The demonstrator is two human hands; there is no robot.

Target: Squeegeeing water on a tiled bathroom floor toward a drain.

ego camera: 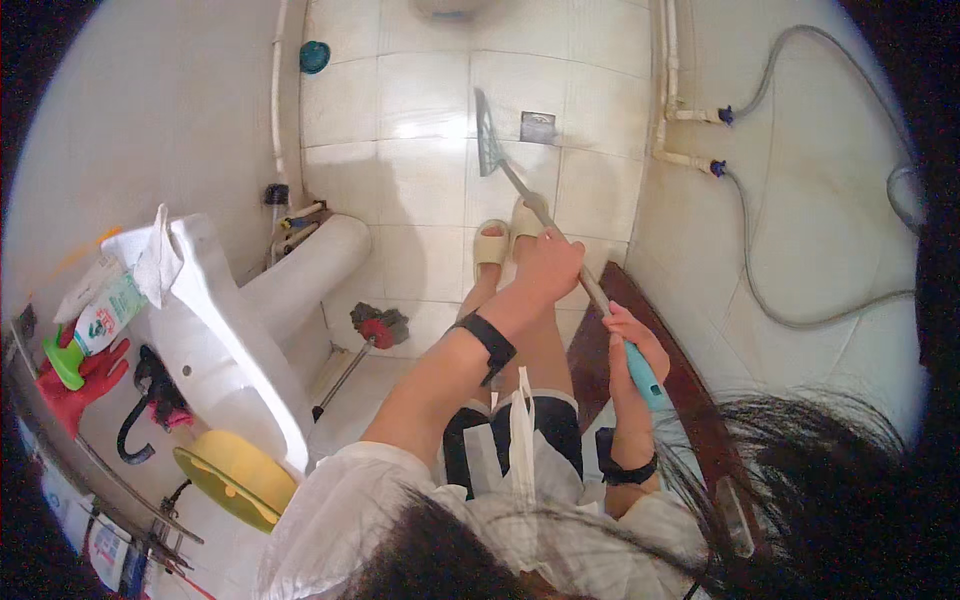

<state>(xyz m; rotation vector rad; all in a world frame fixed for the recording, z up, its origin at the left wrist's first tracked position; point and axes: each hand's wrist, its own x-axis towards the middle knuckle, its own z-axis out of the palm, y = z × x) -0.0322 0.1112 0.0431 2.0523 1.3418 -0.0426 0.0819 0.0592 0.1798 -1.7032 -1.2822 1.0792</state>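
My left hand (551,262) grips the middle of a long grey handle (517,184). Lower down, around its turquoise end grip (643,379), my right hand (637,345) is closed. At the far end a narrow, pale blue-green floor-cleaning head (487,139) is held over the white tiles, left of a square metal floor drain (538,127); whether it is a squeegee or a brush, and whether it touches the floor, I cannot tell. Beige slippers (491,251) are on my feet, just below the head.
Left stands a white pedestal washbasin (225,360) bearing a cloth (159,262) and a spray bottle (109,319). Red gloves (71,397) and a yellow basin (240,476) are beside it. A long-handled brush (379,330) lies nearby. Right are a dark red door (675,367) and grey hoses (750,255).
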